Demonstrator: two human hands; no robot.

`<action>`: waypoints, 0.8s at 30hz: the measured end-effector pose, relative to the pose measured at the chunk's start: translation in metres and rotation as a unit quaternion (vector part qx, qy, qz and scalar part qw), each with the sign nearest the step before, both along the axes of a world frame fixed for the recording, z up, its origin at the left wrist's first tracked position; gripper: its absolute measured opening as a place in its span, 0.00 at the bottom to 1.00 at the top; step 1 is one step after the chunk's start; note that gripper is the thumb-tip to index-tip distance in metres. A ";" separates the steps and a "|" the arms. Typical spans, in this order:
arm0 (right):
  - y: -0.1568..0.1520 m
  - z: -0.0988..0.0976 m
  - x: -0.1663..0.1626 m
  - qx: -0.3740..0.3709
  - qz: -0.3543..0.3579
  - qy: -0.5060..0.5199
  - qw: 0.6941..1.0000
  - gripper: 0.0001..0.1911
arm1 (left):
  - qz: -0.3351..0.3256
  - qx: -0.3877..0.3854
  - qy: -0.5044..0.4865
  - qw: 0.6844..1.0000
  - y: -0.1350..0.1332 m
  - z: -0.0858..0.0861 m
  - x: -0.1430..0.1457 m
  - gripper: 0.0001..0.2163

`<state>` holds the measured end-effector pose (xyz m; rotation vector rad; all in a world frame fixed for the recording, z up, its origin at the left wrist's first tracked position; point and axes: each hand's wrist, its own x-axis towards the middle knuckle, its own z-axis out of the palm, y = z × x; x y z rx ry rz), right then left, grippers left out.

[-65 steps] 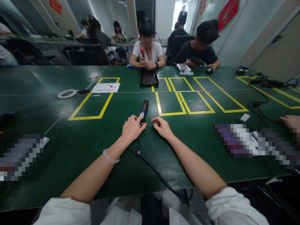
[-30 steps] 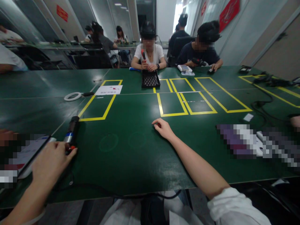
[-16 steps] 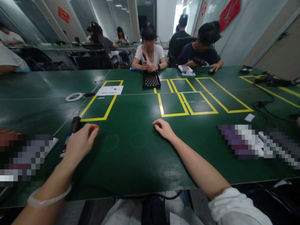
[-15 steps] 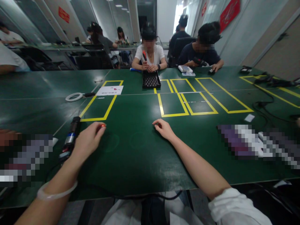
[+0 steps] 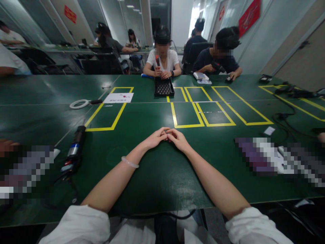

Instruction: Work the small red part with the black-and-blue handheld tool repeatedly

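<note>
Over the green table (image 5: 162, 176), my left hand (image 5: 155, 138) and my right hand (image 5: 178, 139) meet in the middle, fingertips touching. The fingers of both are curled closed. Whatever lies between them is too small and too covered to name. A pale translucent bangle (image 5: 130, 162) circles my left wrist. Left of my left forearm lies a black cylindrical power tool (image 5: 75, 149) with a silver and blue band and a cord.
Yellow tape outlines (image 5: 189, 126) mark the table beyond my hands. A white paper sheet (image 5: 118, 98) and a white ring-shaped coil (image 5: 79, 104) lie ahead to the left. Opposite, a person (image 5: 162, 61) sits behind a black tray (image 5: 164, 93). Black cables (image 5: 291, 89) lie far right.
My left hand has moved right from beside the power tool to meet my right hand. The small orange thing at its fingertips is now hidden. My right hand has barely moved.
</note>
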<state>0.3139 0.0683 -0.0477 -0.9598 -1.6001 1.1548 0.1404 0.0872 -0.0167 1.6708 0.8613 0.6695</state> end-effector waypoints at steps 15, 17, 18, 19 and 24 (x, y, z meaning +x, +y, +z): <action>0.003 -0.008 0.000 -0.013 -0.032 0.019 0.999 0.17 | 0.094 0.031 0.003 0.995 -0.005 -0.014 -0.005 0.15; 0.003 -0.007 -0.001 -0.016 -0.039 0.021 0.999 0.18 | 0.095 0.035 -0.006 0.995 -0.006 -0.013 -0.005 0.15; 0.003 -0.006 -0.001 -0.017 -0.040 0.022 0.999 0.17 | 0.096 0.035 -0.012 0.995 -0.006 -0.013 -0.005 0.15; 0.003 -0.005 0.000 -0.018 -0.039 0.022 0.999 0.16 | 0.095 0.034 -0.018 0.995 -0.007 -0.013 -0.005 0.15; 0.002 -0.004 0.001 -0.006 -0.041 -0.008 0.999 0.13 | 0.091 0.020 -0.033 0.995 -0.009 -0.011 -0.003 0.15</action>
